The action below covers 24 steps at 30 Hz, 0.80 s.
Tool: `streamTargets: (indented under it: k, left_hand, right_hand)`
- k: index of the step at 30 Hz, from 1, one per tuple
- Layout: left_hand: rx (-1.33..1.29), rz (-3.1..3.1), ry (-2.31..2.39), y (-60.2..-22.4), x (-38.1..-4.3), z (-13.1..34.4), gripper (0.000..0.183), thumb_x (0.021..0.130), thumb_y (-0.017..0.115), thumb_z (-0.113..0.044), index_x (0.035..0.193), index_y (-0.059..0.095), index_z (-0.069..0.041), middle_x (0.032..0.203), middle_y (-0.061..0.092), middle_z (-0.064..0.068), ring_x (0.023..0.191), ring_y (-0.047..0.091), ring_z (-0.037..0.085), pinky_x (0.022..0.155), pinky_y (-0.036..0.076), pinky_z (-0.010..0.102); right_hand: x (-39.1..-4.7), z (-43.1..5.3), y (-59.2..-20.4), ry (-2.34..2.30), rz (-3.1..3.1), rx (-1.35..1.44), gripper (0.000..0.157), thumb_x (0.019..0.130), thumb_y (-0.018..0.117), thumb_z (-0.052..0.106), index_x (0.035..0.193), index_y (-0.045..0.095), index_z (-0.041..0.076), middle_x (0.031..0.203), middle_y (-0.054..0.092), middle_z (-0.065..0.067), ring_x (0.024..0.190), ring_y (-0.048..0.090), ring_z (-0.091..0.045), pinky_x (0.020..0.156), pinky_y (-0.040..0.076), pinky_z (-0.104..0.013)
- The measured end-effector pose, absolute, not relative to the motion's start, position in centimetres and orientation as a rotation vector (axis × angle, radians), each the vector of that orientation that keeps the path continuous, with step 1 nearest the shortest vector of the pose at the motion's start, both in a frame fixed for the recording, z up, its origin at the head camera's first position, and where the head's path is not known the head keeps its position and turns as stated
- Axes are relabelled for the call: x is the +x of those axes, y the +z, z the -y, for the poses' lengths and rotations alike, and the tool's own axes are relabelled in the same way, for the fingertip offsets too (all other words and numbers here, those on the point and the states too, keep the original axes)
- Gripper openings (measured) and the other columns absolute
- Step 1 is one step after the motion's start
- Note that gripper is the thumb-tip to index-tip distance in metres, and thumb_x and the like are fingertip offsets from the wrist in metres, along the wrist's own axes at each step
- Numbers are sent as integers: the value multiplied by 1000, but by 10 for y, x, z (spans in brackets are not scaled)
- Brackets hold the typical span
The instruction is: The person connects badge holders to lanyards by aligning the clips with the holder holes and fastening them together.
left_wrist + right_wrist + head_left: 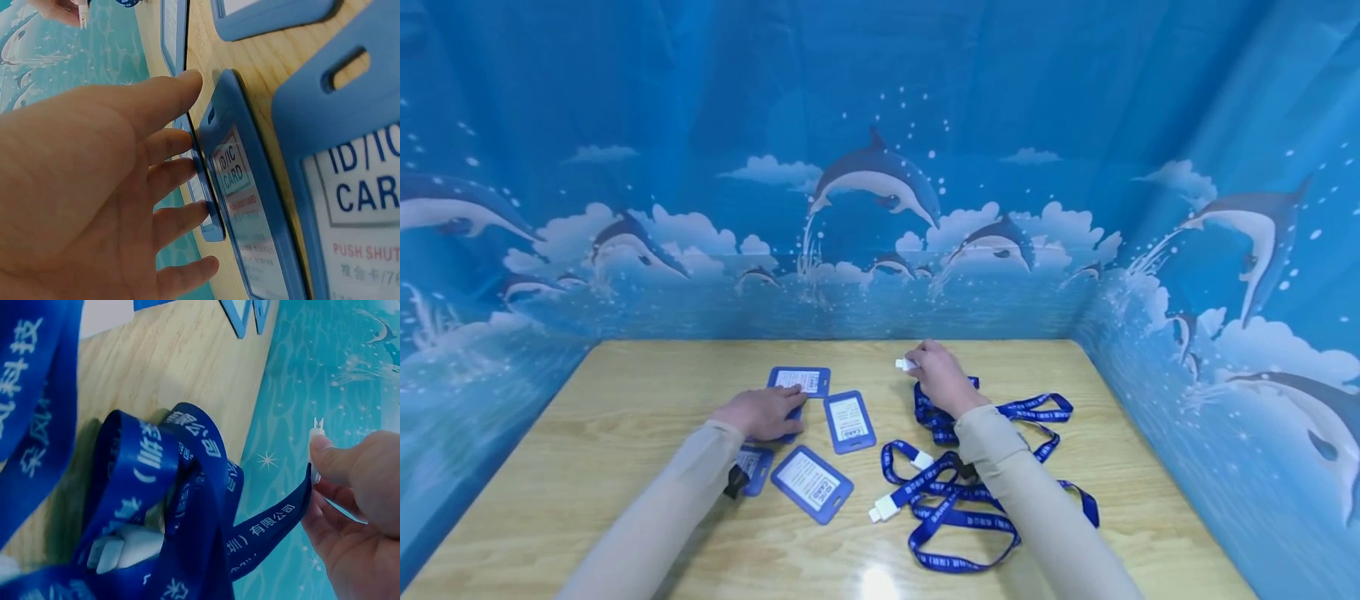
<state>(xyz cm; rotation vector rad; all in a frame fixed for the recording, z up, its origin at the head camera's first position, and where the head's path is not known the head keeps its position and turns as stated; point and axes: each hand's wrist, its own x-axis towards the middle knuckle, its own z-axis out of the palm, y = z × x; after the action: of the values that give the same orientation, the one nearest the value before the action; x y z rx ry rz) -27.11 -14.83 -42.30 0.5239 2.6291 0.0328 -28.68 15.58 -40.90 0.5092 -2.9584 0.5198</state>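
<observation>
My right hand point(942, 379) pinches the white plastic clip point(317, 439) of a blue lanyard point(269, 534) between thumb and fingers, near the table's far edge. From the clip the printed strap runs back toward the other lanyards. On the left, my left hand point(763, 414) reaches over several blue ID card holders, its fingers extended and spread in the left wrist view. One card holder point(792, 427) is partly hidden beneath these fingers. Another card holder point(800, 382) lies at the fingertips, and a third card holder point(850, 422) is to their right.
A loose tangle of blue lanyards point(962, 518) with white clips point(883, 508) covers the right half of the wooden table point(647, 392). Nearer the front lies a card holder point(812, 483), with another card holder point(756, 471) beside the left wrist. A dolphin-print curtain point(872, 283) encloses the table.
</observation>
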Motion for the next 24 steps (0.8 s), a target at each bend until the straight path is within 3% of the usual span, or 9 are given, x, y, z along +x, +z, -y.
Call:
streamTargets:
  k: [24]
  left_hand:
    - [552, -2683, 47, -430, -279, 122, 63, 102, 53, -47, 156, 39, -18, 165, 31, 5, 152, 30, 32, 123, 29, 55]
  right_hand:
    - [-309, -138, -435, 532, 2975, 565, 26, 93, 72, 9, 117, 72, 0, 107, 66, -10, 97, 65, -22, 86, 60, -34]
